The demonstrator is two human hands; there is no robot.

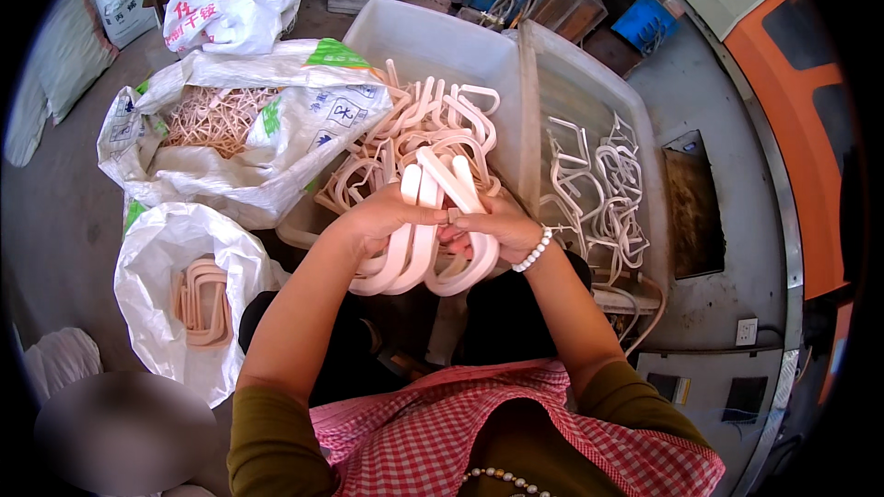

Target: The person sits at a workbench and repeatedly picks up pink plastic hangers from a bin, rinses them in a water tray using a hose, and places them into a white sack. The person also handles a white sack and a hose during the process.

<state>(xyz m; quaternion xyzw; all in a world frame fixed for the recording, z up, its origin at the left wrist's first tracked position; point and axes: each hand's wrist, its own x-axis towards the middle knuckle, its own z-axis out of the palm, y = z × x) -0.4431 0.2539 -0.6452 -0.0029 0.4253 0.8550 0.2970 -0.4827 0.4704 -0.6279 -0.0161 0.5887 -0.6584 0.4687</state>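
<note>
My left hand (376, 215) grips a few pale pink curved plastic handles (407, 252), held side by side above my lap. In my right hand (510, 226), which wears a white bead bracelet (533, 248), is another pale pink plastic handle (475, 266). Both thumbs meet at a small pink piece (452, 214) between the handles; I cannot tell whether it is attached to one. Just beyond the hands lies a heap of similar pink handles (425, 110), in and around a translucent white plastic tub (442, 38).
Left, a woven sack (228, 183) holds thin pink plastic scraps (214, 117). Nearer, a white bag (148, 276) contains pink handles (207, 304). Another tub (545, 76) with white branched plastic pieces (618, 183) stands right, beside an orange and grey machine (773, 145). A blurred shape (124, 435) is lower left.
</note>
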